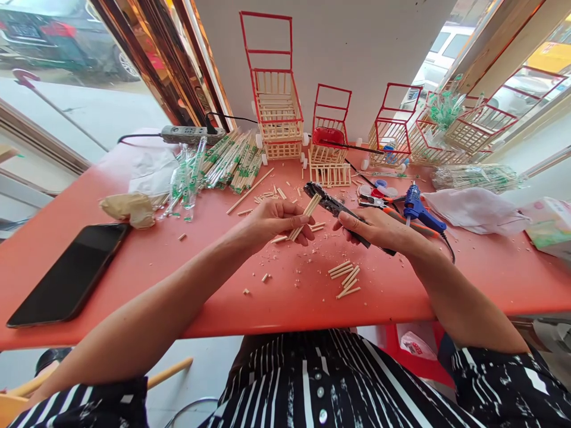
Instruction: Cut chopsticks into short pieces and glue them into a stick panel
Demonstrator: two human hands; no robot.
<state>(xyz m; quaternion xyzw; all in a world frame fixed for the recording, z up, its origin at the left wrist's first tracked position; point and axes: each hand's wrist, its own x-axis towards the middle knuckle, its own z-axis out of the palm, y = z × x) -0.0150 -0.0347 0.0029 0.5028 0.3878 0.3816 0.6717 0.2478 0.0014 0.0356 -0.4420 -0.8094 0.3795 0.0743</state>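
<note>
My left hand [274, 223] holds a small bundle of wooden sticks [307, 214] above the red table [134, 261], their ends pointing up and right. My right hand [379, 229] grips black cutting pliers [328, 204], whose jaws sit beside the tips of the sticks. Below the hands lies a little pile of cut stick pieces [345, 278]. More short offcuts and wood crumbs are scattered over the table around both hands.
A black phone [71, 273] lies at the left. Wrapped chopstick packs [223, 163], a power strip [187, 134] and small stick-built carts [276, 113] stand at the back. A blue glue gun [419, 209], scissors, white cloth [477, 211] and a tissue pack [551, 229] sit right.
</note>
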